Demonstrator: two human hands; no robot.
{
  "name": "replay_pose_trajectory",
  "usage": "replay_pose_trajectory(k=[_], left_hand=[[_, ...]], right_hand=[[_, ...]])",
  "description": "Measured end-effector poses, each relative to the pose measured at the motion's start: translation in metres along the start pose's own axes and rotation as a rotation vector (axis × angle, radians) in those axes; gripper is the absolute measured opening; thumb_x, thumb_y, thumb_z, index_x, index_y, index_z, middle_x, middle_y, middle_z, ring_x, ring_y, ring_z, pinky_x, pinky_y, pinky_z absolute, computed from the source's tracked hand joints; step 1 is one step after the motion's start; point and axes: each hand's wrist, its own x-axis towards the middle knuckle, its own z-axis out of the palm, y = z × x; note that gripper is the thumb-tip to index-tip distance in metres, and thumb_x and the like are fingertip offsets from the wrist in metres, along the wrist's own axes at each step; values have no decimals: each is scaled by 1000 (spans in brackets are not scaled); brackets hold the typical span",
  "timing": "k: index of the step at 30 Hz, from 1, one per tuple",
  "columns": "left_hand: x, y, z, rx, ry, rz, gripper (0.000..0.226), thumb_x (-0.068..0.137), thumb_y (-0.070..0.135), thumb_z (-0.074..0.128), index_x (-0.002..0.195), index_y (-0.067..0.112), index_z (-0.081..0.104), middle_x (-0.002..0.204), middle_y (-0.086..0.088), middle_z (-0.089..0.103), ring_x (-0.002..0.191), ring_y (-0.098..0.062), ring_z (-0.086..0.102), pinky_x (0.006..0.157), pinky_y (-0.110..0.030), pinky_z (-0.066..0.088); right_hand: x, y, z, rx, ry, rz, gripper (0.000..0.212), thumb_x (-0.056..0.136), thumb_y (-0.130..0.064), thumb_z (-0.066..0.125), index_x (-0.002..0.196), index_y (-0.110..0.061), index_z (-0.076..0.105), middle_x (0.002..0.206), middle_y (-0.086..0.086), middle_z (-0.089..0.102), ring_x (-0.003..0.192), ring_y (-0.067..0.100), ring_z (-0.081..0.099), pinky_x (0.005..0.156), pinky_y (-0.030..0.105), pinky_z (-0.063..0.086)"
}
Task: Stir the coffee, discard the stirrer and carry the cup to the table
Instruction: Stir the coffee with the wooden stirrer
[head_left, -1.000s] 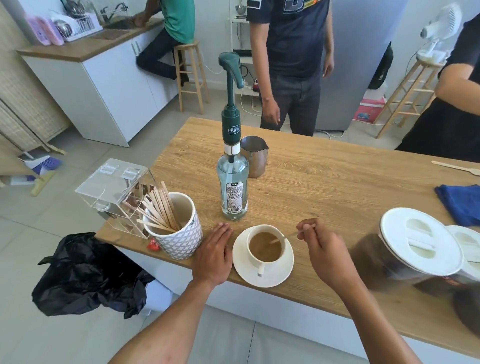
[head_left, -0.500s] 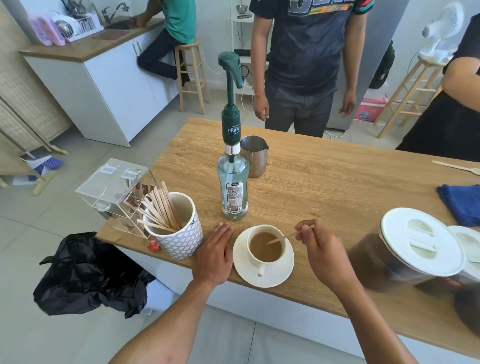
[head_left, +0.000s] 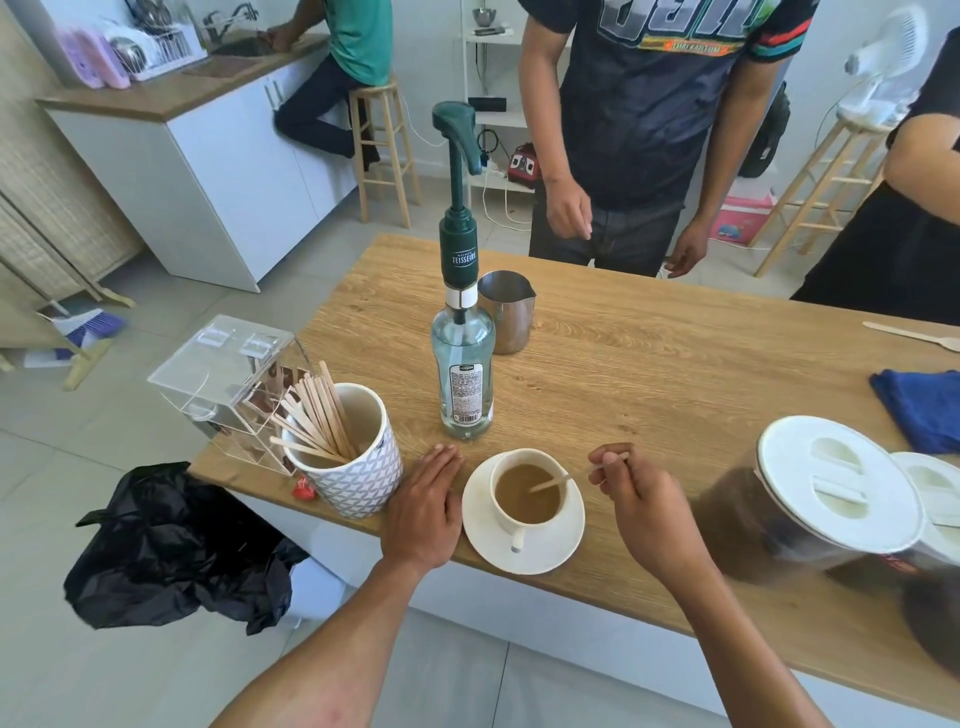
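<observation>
A white cup (head_left: 524, 519) of light-brown coffee stands on a white saucer (head_left: 556, 551) near the front edge of the wooden counter (head_left: 649, 364). A wooden stirrer (head_left: 558, 480) leans over the cup's right rim with its tip in the coffee. My right hand (head_left: 644, 499) pinches the stirrer's upper end, just right of the cup. My left hand (head_left: 423, 512) lies flat on the counter, fingers together, touching the saucer's left edge and holding nothing.
A patterned mug (head_left: 358, 467) of spare stirrers, a clear acrylic box (head_left: 223, 374), a syrup pump bottle (head_left: 462, 358) and a steel jug (head_left: 506, 312) stand left and behind. White-lidded jars (head_left: 821, 493) sit right. A black bin bag (head_left: 171, 540) hangs below left. People stand behind the counter.
The stirrer's tip has shifted slightly within the coffee as my right hand moves. My left hand has stayed put. The person behind the counter has stepped closer.
</observation>
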Motion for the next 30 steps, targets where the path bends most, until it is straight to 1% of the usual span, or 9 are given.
replay_pose_trajectory(k=[2, 5, 8, 9, 13, 16, 19, 23, 30], left_hand=[[0, 0, 0, 2, -1, 1, 48, 96, 26, 35, 138, 14, 56, 145, 2, 52, 141, -13, 38, 116, -36, 32], [0, 0, 0, 10, -6, -4, 49, 95, 25, 35, 138, 14, 56, 145, 2, 52, 141, -13, 38, 117, -32, 29], [0, 1, -1, 19, -11, -13, 50, 94, 25, 35, 137, 14, 57, 145, 2, 52, 141, -12, 37, 116, -25, 23], [0, 1, -1, 20, -10, -12, 49, 94, 25, 35, 137, 14, 57, 144, 2, 52, 141, -12, 37, 116, -24, 22], [0, 2, -2, 21, -7, -8, 51, 93, 26, 33, 136, 13, 58, 144, 2, 53, 140, -13, 38, 116, -25, 23], [0, 3, -2, 26, -7, -6, 51, 94, 26, 33, 136, 13, 58, 144, 2, 53, 140, -13, 39, 116, -24, 23], [0, 2, -1, 31, -13, -8, 51, 94, 26, 32, 136, 13, 58, 144, 2, 53, 140, -12, 38, 116, -25, 23], [0, 2, -1, 39, -18, -11, 50, 94, 25, 34, 137, 14, 57, 144, 3, 53, 140, -12, 38, 116, -24, 22], [1, 1, 0, 48, -23, -10, 50, 95, 27, 34, 138, 15, 56, 145, 4, 51, 141, -11, 36, 116, -27, 25]], right_hand=[[-1, 1, 2, 8, -32, 3, 23, 100, -15, 43, 89, -22, 62, 79, -5, 68, 78, 4, 63, 79, 30, 50], [0, 3, 1, 15, 22, 16, 22, 101, -16, 42, 91, -18, 62, 80, -5, 67, 79, 6, 63, 78, 31, 49], [-1, 2, 1, 11, -5, 16, 22, 101, -17, 42, 92, -20, 62, 80, -4, 68, 77, 2, 62, 71, 17, 45], [-2, 2, 1, 4, -15, 19, 22, 101, -17, 42, 91, -19, 62, 79, -5, 67, 76, 1, 62, 70, 17, 43], [0, 0, 1, -14, 14, 4, 21, 101, -19, 41, 95, -18, 61, 81, -7, 67, 83, 5, 63, 75, 28, 45], [0, 1, 1, -10, -26, 7, 22, 101, -18, 41, 93, -20, 61, 81, -6, 68, 83, 5, 63, 76, 26, 46], [2, 4, 0, -8, 3, 20, 22, 102, -21, 40, 94, -21, 60, 81, -8, 67, 81, 2, 61, 73, 25, 43], [0, 6, 0, -10, -26, -11, 22, 101, -19, 42, 92, -21, 62, 80, -7, 68, 77, -1, 60, 70, 17, 45], [1, 8, -1, 39, -56, -4, 23, 101, -18, 42, 90, -24, 62, 79, -3, 68, 76, 6, 62, 73, 27, 49]])
